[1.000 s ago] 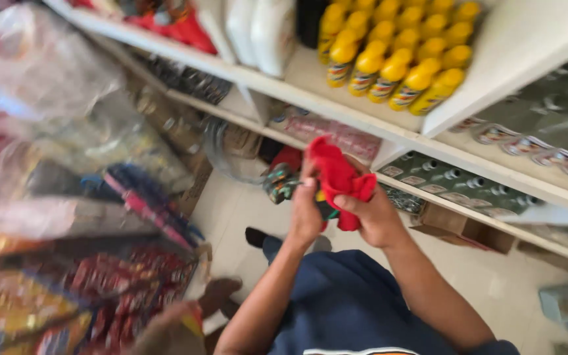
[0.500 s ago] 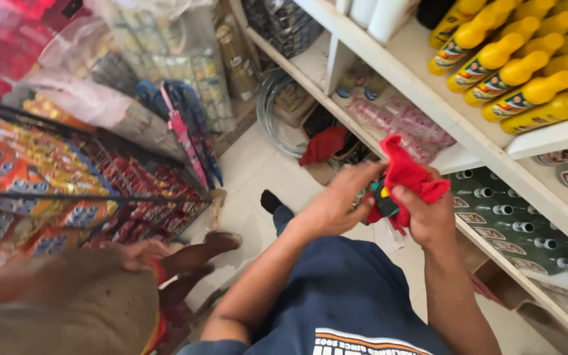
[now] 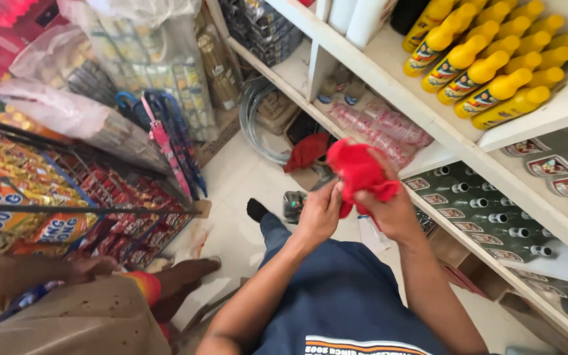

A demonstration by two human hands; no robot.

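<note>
Bunching a red cloth [image 3: 361, 172] between both hands, I hold it in front of the white shelf [image 3: 428, 125]. My left hand [image 3: 319, 213] pinches its lower edge; my right hand [image 3: 392, 210] is closed around it from beneath. Yellow bottles [image 3: 488, 66] stand just above. Another person's foot [image 3: 189, 273] rests on the floor at my left.

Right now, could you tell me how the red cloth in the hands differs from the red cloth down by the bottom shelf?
The red cloth in the hands is bunched up in mid-air, gripped by the left hand and the right hand; the red cloth by the bottom shelf lies slumped low down, untouched. The held one looks brighter, while the lower one sits in shadow and looks darker. Both are red and crumpled.
</note>
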